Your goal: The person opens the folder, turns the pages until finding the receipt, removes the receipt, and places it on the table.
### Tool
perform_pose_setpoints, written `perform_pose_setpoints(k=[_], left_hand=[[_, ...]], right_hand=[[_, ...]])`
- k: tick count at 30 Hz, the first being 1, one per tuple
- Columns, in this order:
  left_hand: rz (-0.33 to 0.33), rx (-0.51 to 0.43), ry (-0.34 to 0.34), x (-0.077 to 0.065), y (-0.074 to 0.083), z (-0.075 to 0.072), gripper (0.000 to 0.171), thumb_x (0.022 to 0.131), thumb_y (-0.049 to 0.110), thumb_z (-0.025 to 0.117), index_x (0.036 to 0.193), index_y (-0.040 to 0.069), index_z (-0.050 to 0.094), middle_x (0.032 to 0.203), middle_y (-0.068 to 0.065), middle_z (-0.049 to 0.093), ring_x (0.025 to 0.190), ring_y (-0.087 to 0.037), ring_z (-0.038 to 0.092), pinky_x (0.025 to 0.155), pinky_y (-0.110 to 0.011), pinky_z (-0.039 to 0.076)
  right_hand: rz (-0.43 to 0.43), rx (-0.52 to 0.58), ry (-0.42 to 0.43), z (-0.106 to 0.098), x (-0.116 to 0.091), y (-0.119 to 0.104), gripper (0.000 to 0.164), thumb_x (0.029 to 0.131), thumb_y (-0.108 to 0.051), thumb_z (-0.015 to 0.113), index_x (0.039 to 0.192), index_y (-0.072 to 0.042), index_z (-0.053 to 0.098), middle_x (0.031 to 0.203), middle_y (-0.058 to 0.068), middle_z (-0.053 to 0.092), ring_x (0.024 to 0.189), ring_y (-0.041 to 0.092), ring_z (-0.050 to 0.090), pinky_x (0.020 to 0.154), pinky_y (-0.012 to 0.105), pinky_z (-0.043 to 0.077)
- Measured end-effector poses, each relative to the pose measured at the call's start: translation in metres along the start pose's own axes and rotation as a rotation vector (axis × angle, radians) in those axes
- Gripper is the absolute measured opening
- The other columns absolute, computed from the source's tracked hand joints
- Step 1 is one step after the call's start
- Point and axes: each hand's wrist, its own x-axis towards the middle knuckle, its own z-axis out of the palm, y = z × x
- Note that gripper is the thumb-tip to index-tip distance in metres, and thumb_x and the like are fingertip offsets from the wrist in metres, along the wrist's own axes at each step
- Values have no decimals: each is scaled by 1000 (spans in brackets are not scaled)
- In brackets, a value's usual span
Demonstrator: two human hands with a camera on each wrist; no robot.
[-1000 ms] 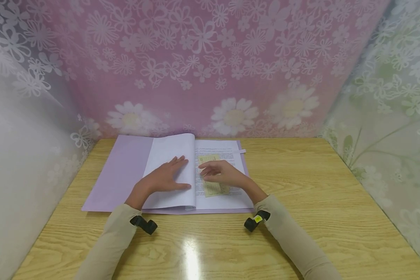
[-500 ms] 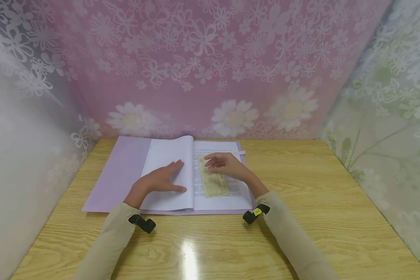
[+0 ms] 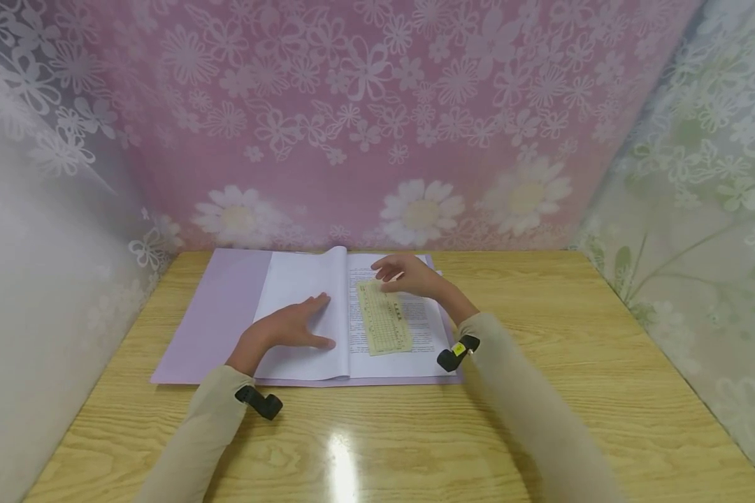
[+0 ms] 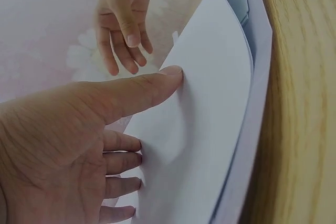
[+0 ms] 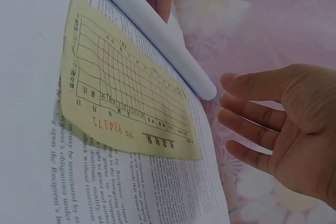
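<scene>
A purple folder point(image 3: 223, 307) lies spread on the table, holding a stack of white sheets. My left hand point(image 3: 289, 327) rests on the turned-over sheets point(image 3: 298, 269), thumb and fingers spread, keeping them curled back at the spine. On the printed page point(image 3: 429, 335) to the right lies a yellow slip point(image 3: 384, 323) with a ruled grid and a red number, slightly tilted; one edge curls up in the right wrist view. Above the slip's far end hovers my right hand point(image 3: 409, 276), fingers loosely bent with nothing between them. Both hands also show in the left wrist view.
The wood-grain table point(image 3: 541, 335) extends in front of and right of the folder. Behind it stands a pink floral backdrop point(image 3: 327, 195), with pale patterned panels at both sides. A small white tab point(image 3: 439, 273) juts from the folder's right edge.
My right hand has moved away from the slip, toward the far edge of the page, uncovering more of the slip. The left hand has stayed nearly still on the turned sheets.
</scene>
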Motion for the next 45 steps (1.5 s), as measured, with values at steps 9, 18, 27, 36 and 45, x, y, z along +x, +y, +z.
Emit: perform_pose_setpoints(k=[9, 18, 27, 36, 45], left_hand=[[-13, -4, -5, 1, 1, 1, 108, 85, 58, 76, 164, 9, 20, 170, -19, 18, 157, -37, 19, 125, -54, 25], [-24, -6, -10, -1, 3, -1, 107, 85, 58, 76, 164, 11, 20, 170, -19, 17, 157, -37, 20, 125, -54, 25], [-16, 12, -9, 0, 1, 0, 108, 86, 58, 76, 164, 10, 20, 170, -19, 18, 157, -38, 20, 125, -54, 26], [-26, 7, -5, 0, -1, 1, 108, 85, 59, 75, 164, 11, 19, 170, -19, 18, 157, -37, 21, 125, -54, 26], [-30, 1, -11, 0, -1, 1, 109, 85, 59, 75, 165, 11, 18, 170, -18, 18, 157, -37, 20, 126, -53, 25]], right_hand=[[56, -89, -37, -3, 13, 5, 46, 89, -1, 75, 133, 5, 62, 123, 26, 67, 116, 39, 64, 101, 48, 54], [88, -189, -76, 2, 22, 12, 48, 86, -6, 80, 131, 2, 65, 124, 22, 67, 117, 35, 61, 103, 47, 51], [164, -221, -106, 6, 31, 15, 57, 82, -11, 85, 134, -5, 65, 131, 18, 65, 125, 35, 56, 110, 48, 45], [202, -251, -141, 9, 36, 14, 59, 80, -9, 85, 136, -9, 65, 133, 19, 64, 129, 37, 54, 111, 50, 44], [205, -307, -167, 11, 38, 16, 60, 80, -10, 86, 136, -9, 64, 132, 21, 63, 124, 35, 58, 105, 48, 49]])
